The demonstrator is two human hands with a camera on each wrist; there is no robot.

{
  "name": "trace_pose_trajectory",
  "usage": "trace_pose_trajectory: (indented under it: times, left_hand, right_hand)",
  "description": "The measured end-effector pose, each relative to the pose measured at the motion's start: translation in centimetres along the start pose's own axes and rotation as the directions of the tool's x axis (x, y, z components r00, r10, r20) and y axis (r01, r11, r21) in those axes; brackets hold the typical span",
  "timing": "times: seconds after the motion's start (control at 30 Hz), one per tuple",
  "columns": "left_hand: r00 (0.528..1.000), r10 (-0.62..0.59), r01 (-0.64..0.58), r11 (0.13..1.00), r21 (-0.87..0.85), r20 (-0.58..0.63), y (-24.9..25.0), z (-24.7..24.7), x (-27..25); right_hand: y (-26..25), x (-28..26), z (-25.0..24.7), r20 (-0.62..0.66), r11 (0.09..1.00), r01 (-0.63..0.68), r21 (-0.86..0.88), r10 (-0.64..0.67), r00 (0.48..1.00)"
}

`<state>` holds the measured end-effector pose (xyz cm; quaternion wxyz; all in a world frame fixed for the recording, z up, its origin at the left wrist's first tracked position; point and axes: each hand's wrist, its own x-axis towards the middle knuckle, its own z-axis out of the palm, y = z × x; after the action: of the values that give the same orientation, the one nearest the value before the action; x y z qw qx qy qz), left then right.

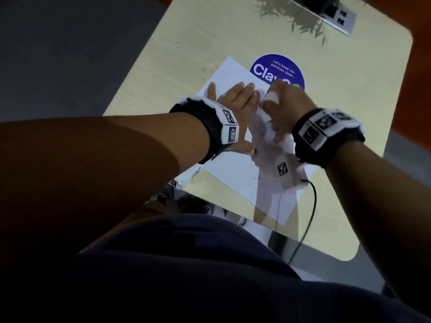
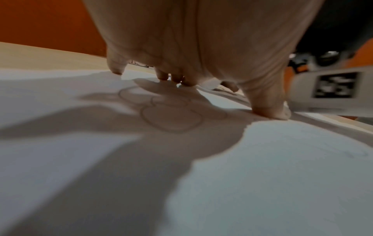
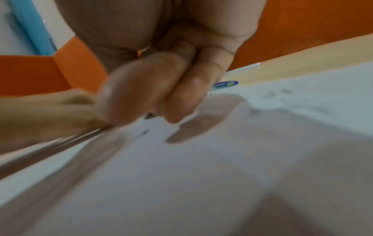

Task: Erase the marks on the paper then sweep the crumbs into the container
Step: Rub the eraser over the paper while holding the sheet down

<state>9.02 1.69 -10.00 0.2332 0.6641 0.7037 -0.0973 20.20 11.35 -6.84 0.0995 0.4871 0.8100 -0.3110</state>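
A white sheet of paper point(image 1: 235, 173) lies slanted on the pale wooden table point(image 1: 186, 43). My left hand point(image 1: 233, 96) lies flat on the paper's upper part with fingers spread, pressing it down. In the left wrist view, pencil circles point(image 2: 171, 115) show under that palm. My right hand point(image 1: 277, 101) is just right of the left one, fingers curled round a small white eraser point(image 1: 271, 97) held against the paper. The right wrist view is blurred; the curled fingers point(image 3: 181, 99) hide most of the eraser. Dark specks point(image 3: 144, 132) and faint marks point(image 3: 278, 93) lie on the sheet.
A round blue sticker point(image 1: 277, 68) sits beyond the paper, partly under it. A grey socket unit point(image 1: 338, 17) and plant leaves point(image 1: 291, 12) stand at the table's far end. A black cable point(image 1: 310, 217) runs off the near edge. My dark-clothed lap point(image 1: 186, 276) is below.
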Motion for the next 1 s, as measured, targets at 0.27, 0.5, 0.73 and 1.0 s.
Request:
trace_pose_trajectory:
  times: [0.27,0.5,0.73,1.0]
  left_hand:
    - [1.0,0.006,-0.006,1.0,0.003,-0.01,0.0,0.2,0.2]
    - [1.0,-0.002,0.002,1.0,0.002,-0.015,-0.1,0.1,-0.1]
    - [0.999,0.011,-0.012,1.0,-0.01,-0.042,-0.1,0.4,-0.1]
    - [0.999,0.012,-0.012,1.0,0.001,-0.03,-0.1,0.4,0.0]
  right_hand:
    - [0.5,-2.1,0.8,0.02,0.997,0.016,-0.07,-0.015,1.0]
    - [0.5,-3.1,1.0,-0.007,0.996,0.023,-0.081,-0.023,1.0]
    - [-0.3,-1.2,0.3,-0.071,0.999,0.013,-0.041,-0.015,0.997]
    - [-0.3,-0.7,-0.4,-0.067,1.0,-0.009,-0.009,0.009,0.998]
